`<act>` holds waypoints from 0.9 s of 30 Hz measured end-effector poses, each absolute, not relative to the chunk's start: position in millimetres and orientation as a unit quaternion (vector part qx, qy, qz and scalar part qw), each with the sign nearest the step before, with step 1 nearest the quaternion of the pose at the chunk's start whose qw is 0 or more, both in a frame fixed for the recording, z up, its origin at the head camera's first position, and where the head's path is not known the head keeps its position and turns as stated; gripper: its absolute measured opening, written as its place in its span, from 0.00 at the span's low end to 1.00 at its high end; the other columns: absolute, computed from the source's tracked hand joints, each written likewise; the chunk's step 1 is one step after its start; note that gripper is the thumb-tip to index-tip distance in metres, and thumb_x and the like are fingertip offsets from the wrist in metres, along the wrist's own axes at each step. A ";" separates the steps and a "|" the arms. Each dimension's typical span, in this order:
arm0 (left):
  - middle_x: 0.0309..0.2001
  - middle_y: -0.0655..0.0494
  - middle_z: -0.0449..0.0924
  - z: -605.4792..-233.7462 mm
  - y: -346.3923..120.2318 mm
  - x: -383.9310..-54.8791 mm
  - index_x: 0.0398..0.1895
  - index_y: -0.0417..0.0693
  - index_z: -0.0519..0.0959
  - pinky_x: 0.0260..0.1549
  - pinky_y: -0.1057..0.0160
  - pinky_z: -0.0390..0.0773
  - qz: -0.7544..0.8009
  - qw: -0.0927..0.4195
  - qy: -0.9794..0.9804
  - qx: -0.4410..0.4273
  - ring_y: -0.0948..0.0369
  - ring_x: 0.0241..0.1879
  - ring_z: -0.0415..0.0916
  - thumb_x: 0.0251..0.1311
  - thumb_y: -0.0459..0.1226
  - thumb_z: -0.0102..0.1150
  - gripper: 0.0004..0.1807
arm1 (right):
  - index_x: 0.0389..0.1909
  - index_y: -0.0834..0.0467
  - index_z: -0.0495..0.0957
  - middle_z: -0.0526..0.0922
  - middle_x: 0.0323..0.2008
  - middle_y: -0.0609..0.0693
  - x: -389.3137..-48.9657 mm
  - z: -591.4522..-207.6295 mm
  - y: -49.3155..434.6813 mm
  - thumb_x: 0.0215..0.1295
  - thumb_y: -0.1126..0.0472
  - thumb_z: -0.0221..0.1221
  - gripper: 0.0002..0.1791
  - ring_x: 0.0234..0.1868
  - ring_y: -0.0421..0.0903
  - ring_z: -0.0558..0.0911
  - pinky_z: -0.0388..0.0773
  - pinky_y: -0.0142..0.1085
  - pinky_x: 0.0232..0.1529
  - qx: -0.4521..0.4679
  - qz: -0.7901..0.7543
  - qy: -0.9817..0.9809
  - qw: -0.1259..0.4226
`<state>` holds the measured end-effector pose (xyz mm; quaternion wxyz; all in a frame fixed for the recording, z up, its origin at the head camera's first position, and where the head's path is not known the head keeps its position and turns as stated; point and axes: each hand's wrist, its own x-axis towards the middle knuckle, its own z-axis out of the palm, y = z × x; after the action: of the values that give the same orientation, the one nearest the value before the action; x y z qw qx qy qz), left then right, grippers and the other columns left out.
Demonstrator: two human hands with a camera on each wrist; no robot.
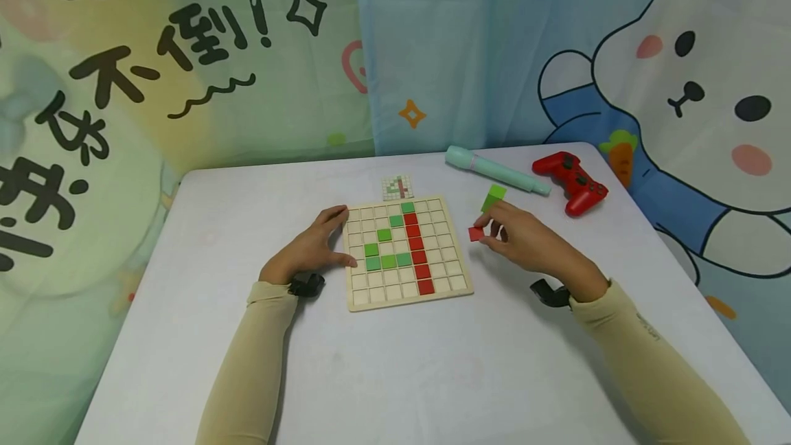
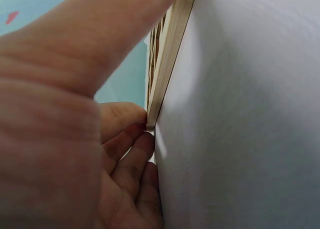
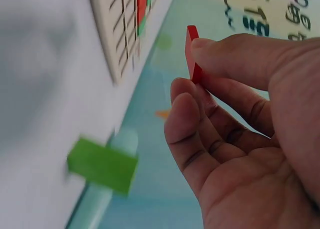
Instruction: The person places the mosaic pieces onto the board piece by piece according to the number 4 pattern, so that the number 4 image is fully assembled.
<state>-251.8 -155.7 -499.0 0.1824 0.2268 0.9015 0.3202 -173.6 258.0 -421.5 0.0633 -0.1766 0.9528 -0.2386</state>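
My right hand (image 1: 522, 233) pinches a small red square tile (image 3: 191, 54) between thumb and forefinger, held just off the right side of a wooden grid board (image 1: 441, 280). The board's square cells carry a column of red tiles (image 1: 418, 257) and several green tiles (image 1: 388, 261) to its left. Along the board's left edge my left hand (image 1: 315, 242) rests with thumb and fingers spread apart. In the left wrist view its fingertips (image 2: 135, 111) touch the board's corner. Green tiles (image 1: 494, 196) lie on the table just beyond my right hand.
A small pattern card (image 1: 397, 187) with a grid picture lies behind the board. At the back right are a mint-green tube-shaped item (image 1: 497, 172) and a red game controller (image 1: 571, 183). A printed curtain (image 1: 426, 47) hangs behind the white table (image 1: 383, 376).
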 end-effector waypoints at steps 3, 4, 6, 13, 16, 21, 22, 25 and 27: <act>0.88 0.50 0.43 -499.7 -156.6 -252.0 0.88 0.45 0.48 0.83 0.42 0.57 0.319 0.182 0.902 0.226 0.47 0.88 0.43 0.56 0.49 0.82 0.65 | 0.54 0.59 0.82 0.83 0.50 0.56 -180.2 -428.6 239.8 0.72 0.63 0.68 0.13 0.44 0.46 0.81 0.82 0.38 0.43 -0.200 -0.247 0.945 0.083; 0.88 0.50 0.43 -499.9 -156.8 -252.1 0.88 0.45 0.48 0.83 0.42 0.57 0.319 0.183 0.902 0.225 0.47 0.88 0.43 0.56 0.49 0.82 0.65 | 0.53 0.58 0.82 0.83 0.50 0.55 -182.2 -431.3 234.5 0.72 0.63 0.68 0.12 0.44 0.45 0.81 0.82 0.37 0.43 -0.207 -0.247 0.942 0.090; 0.88 0.50 0.43 -500.3 -156.9 -252.2 0.88 0.46 0.48 0.83 0.42 0.57 0.320 0.185 0.902 0.224 0.47 0.88 0.42 0.55 0.49 0.82 0.66 | 0.52 0.58 0.82 0.82 0.49 0.53 -186.4 -436.8 225.0 0.71 0.62 0.69 0.12 0.44 0.44 0.80 0.82 0.36 0.43 -0.218 -0.247 0.938 0.106; 0.88 0.51 0.43 -500.5 -155.6 -252.6 0.88 0.46 0.48 0.83 0.42 0.57 0.325 0.184 0.900 0.226 0.48 0.88 0.42 0.56 0.49 0.82 0.65 | 0.46 0.56 0.84 0.83 0.47 0.51 -198.3 -451.7 206.3 0.69 0.60 0.72 0.09 0.44 0.45 0.80 0.79 0.36 0.45 -0.235 -0.243 0.930 0.147; 0.88 0.50 0.43 -501.0 -155.6 -252.0 0.88 0.46 0.48 0.83 0.42 0.57 0.327 0.186 0.898 0.227 0.47 0.88 0.42 0.56 0.49 0.82 0.65 | 0.45 0.57 0.83 0.83 0.47 0.51 -200.4 -457.3 202.8 0.70 0.61 0.71 0.08 0.43 0.44 0.79 0.80 0.37 0.46 -0.247 -0.237 0.927 0.151; 0.88 0.50 0.43 -500.9 -156.0 -252.5 0.88 0.45 0.48 0.83 0.42 0.57 0.327 0.184 0.898 0.228 0.47 0.88 0.42 0.56 0.49 0.82 0.65 | 0.45 0.57 0.82 0.83 0.47 0.51 -200.9 -461.0 197.5 0.71 0.62 0.70 0.07 0.43 0.43 0.79 0.80 0.38 0.47 -0.256 -0.229 0.927 0.148; 0.88 0.50 0.43 -500.5 -156.0 -252.7 0.88 0.46 0.49 0.83 0.42 0.57 0.327 0.183 0.899 0.228 0.47 0.88 0.42 0.56 0.49 0.82 0.65 | 0.45 0.57 0.82 0.83 0.47 0.51 -201.0 -460.8 196.4 0.71 0.62 0.70 0.07 0.43 0.43 0.79 0.80 0.38 0.48 -0.257 -0.229 0.927 0.148; 0.88 0.51 0.43 -500.2 -156.8 -253.3 0.88 0.46 0.49 0.83 0.42 0.57 0.329 0.181 0.899 0.226 0.47 0.88 0.42 0.55 0.49 0.83 0.65 | 0.46 0.57 0.82 0.82 0.48 0.51 -201.4 -461.2 194.2 0.71 0.63 0.69 0.08 0.44 0.43 0.79 0.80 0.39 0.49 -0.262 -0.229 0.926 0.148; 0.88 0.50 0.43 -500.5 -157.1 -254.0 0.88 0.46 0.49 0.83 0.42 0.57 0.330 0.180 0.898 0.228 0.47 0.88 0.42 0.55 0.50 0.83 0.66 | 0.46 0.58 0.82 0.82 0.48 0.52 -201.9 -461.7 193.5 0.71 0.63 0.69 0.08 0.44 0.44 0.79 0.80 0.39 0.49 -0.264 -0.228 0.926 0.146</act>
<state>-254.0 -157.1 -500.5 0.1803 0.2276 0.8983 0.3297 -201.9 193.5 -461.7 0.1462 -0.2639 0.9257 -0.2282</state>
